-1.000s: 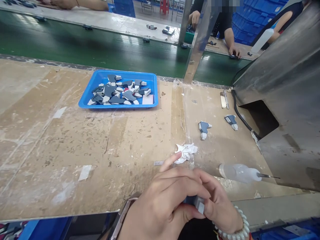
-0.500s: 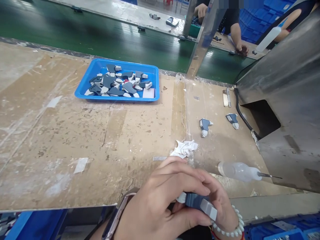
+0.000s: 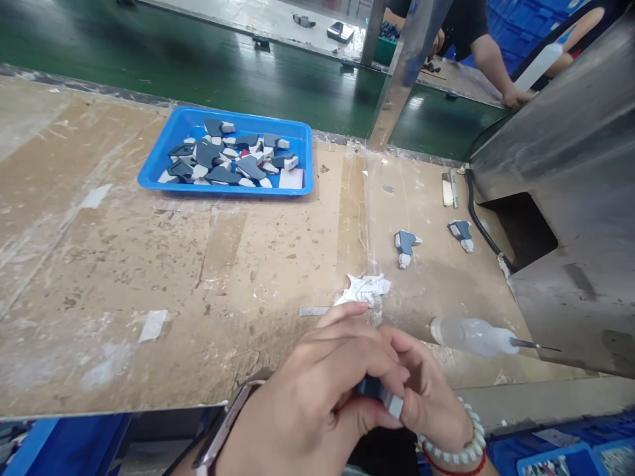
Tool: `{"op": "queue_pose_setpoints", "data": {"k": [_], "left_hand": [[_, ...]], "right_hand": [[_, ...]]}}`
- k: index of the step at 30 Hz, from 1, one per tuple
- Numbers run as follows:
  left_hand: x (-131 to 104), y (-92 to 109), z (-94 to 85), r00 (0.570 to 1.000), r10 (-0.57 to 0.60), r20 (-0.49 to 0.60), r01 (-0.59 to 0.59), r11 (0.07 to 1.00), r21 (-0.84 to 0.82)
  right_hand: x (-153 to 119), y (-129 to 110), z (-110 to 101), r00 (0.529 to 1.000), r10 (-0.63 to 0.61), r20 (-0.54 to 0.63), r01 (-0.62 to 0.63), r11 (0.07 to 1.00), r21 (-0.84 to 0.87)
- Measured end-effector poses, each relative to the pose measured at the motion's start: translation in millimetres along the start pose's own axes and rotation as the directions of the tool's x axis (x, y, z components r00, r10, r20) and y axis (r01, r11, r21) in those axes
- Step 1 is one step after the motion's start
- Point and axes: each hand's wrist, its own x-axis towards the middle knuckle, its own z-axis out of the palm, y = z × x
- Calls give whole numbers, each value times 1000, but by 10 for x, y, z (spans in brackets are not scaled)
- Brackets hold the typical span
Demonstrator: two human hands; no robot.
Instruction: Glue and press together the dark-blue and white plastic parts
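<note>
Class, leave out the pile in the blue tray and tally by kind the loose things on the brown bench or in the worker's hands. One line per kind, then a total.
Dark blue-and-white parts: 3 (two on the bench, one in both hands)
Squeeze bottle: 1
Crumpled white wipe: 1
Total: 5

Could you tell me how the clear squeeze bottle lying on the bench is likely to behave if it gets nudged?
The squeeze bottle lies on its side on the bench, and its body looks round, so it would probably roll. It looks like thin translucent plastic, so likely light and a bit squashy. Its thin metal needle tip looks easy to bend.
</note>
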Motion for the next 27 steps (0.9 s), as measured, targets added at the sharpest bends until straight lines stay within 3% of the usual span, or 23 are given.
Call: {"op": "queue_pose_setpoints", "data": {"k": [9,17,27], "left_hand": [[-54,-43,-38,994,-105,32,105,994,-10],[-76,-45,9,997,11,-82,-12,1000,-14],[-24,-19,19,998,49,-46,-49,999,-8]], "right_hand": [[85,-64,-9,998,56,-2,-55,990,-129],[-15,70,-118,1000,7,27,-4,995,-100],[9,-27,-69,998,39,46,-31,984,-175]]}}
